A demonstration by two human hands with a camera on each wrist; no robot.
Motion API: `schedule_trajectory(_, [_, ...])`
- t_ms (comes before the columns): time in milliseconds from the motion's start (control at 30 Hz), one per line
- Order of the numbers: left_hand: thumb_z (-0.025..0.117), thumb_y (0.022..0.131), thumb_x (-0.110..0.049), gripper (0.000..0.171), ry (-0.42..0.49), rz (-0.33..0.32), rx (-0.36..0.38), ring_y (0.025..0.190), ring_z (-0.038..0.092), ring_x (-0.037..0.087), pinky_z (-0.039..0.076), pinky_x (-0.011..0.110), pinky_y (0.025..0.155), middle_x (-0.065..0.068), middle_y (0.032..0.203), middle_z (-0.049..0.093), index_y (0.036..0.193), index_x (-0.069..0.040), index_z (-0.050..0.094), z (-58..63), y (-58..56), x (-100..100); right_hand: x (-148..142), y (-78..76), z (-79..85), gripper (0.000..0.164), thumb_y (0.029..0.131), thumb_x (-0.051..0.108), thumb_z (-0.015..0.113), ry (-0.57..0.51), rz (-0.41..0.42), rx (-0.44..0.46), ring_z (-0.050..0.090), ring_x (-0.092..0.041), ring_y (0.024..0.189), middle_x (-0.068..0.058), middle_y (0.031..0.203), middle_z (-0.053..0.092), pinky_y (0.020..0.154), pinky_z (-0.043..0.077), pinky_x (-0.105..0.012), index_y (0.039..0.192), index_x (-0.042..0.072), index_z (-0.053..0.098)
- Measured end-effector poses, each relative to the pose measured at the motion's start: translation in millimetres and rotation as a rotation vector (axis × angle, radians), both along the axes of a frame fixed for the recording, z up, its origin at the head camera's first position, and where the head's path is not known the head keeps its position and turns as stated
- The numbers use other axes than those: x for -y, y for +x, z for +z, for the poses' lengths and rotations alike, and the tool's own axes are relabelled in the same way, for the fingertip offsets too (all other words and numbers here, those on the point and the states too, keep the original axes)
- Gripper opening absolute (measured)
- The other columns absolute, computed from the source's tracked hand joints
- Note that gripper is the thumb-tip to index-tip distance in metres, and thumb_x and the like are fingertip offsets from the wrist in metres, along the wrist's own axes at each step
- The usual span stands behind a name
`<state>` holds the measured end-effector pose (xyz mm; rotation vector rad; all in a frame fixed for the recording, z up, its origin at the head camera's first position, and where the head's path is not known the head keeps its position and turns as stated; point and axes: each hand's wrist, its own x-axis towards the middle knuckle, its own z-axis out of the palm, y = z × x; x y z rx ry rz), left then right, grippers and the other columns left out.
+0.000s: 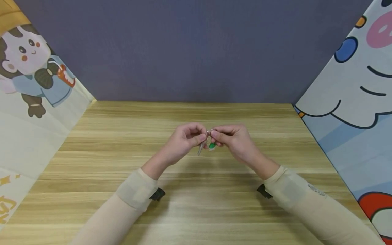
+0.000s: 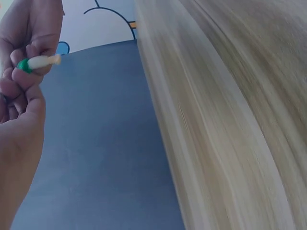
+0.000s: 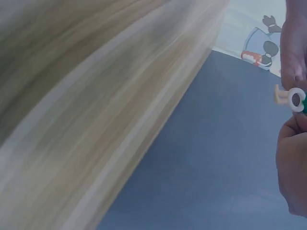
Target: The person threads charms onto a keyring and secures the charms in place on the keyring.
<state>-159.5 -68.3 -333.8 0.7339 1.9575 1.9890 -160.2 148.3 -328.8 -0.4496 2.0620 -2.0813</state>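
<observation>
The table [image 1: 193,214] presents a smooth wood-grain top, pale yellow-brown, with darker streaks (the strongest brown band runs across the nearer half). The grain runs parallel to the straight far edge, from the far left corner to the far right corner. Soft shadows [image 1: 166,204] lie left and right of centre; a pale sheen shows between them, toward the near edge.
</observation>
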Motion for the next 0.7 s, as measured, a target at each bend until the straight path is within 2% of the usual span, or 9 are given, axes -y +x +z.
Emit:
schedule_trajectory(100, [0.059, 0.107, -0.001, 0.007, -0.058, -0.011, 0.033, 0.083, 0.069, 0.022, 0.061, 0.034, 0.077, 0.009, 0.092, 0.067, 0.104, 0.002, 0.065, 0.8, -0.2, 3.9, -3.2, -0.2, 1.2, 0.018, 0.101, 0.001, 0.070, 0.171, -0.014, -0.081, 0.072, -0.007, 0.072, 0.005, 0.079, 0.079, 0.069, 0.061, -0.024, 0.110, -0.012, 0.078])
schedule_trajectory(200, [0.060, 0.107, -0.002, 0.007, -0.098, -0.032, 0.059, 0.085, 0.069, 0.024, 0.063, 0.034, 0.077, 0.007, 0.092, 0.069, 0.104, 0.001, 0.066, 2.0, -0.5, 7.1, -6.0, 0.4, 2.9, 0.016, 0.101, 0.007, 0.073, 0.291, -0.004, -0.134, 0.073, -0.008, 0.073, 0.001, 0.081, 0.080, 0.070, 0.063, -0.028, 0.108, -0.006, 0.081])
schedule_trajectory(367, [0.062, 0.107, -0.004, 0.007, -0.164, -0.053, 0.060, 0.085, 0.069, 0.020, 0.063, 0.034, 0.078, 0.006, 0.092, 0.070, 0.106, 0.000, 0.067, 4.3, -1.3, 8.9, -8.8, 0.9, 5.0, 0.014, 0.101, 0.010, 0.073, 0.385, 0.023, -0.184, 0.073, -0.014, 0.075, -0.008, 0.084, 0.079, 0.071, 0.063, -0.030, 0.105, 0.001, 0.083])
schedule_trajectory(500, [0.062, 0.107, -0.005, 0.008, -0.209, -0.057, 0.045, 0.086, 0.070, 0.022, 0.063, 0.033, 0.077, 0.006, 0.092, 0.071, 0.106, 0.000, 0.068, 6.5, -1.5, 9.2, -9.2, 1.0, 6.7, 0.014, 0.102, 0.013, 0.073, 0.449, 0.030, -0.210, 0.071, -0.019, 0.072, -0.008, 0.083, 0.079, 0.063, 0.058, -0.026, 0.103, 0.004, 0.084])
schedule_trajectory(700, [0.063, 0.106, -0.007, 0.011, -0.266, -0.047, 0.029, 0.088, 0.070, 0.028, 0.061, 0.031, 0.077, 0.005, 0.090, 0.071, 0.107, 0.004, 0.068, 7.7, -2.2, 9.3, -8.8, -0.1, 6.2, 0.014, 0.102, 0.015, 0.073, 0.504, 0.054, -0.234, 0.059, -0.012, 0.062, -0.006, 0.079, 0.076, 0.054, 0.048, -0.024, 0.098, 0.007, 0.084])
